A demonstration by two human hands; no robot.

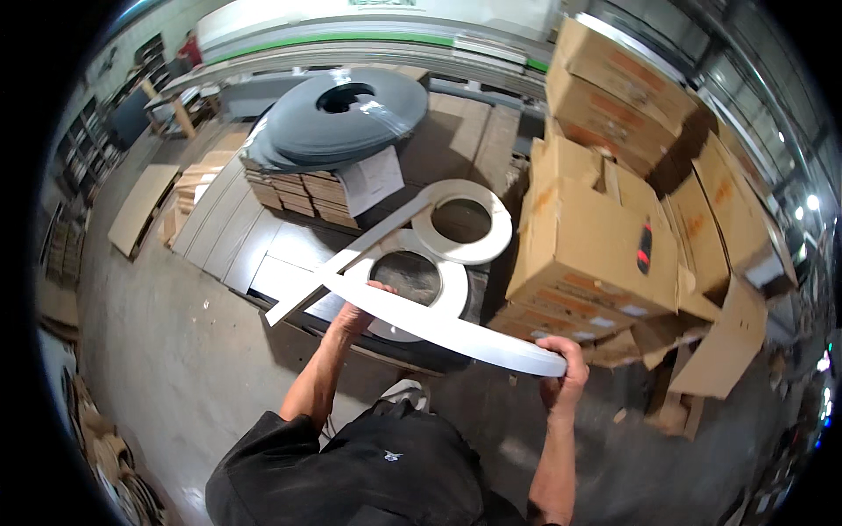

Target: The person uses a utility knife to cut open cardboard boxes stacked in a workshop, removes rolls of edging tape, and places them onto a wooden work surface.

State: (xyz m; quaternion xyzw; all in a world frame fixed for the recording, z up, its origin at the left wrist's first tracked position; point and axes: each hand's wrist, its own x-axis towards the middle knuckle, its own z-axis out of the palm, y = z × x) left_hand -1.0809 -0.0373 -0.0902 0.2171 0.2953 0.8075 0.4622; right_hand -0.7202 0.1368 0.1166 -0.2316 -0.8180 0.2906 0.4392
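Observation:
A wide white strip of edge banding (456, 333) stretches between my hands in front of my body. My left hand (354, 319) is closed round it toward its left part, with fingertips showing over the far edge. My right hand (566, 375) grips its right end, where the band bends round and is partly hidden by my fingers. Behind the strip lie two white coils of edge banding, one farther right (496, 235) and one nearer (454, 285), partly covered by the strip. A pale loose length (373, 237) runs from the farther coil to the lower left.
Large dark grey coils (289, 118) sit on stacked brown boards (303, 197), with a paper sheet (373, 182) against them. Cardboard boxes (596, 232) are piled at the right, a black-and-red utility knife (645, 245) on one. A long machine with a green stripe (351, 37) spans the back.

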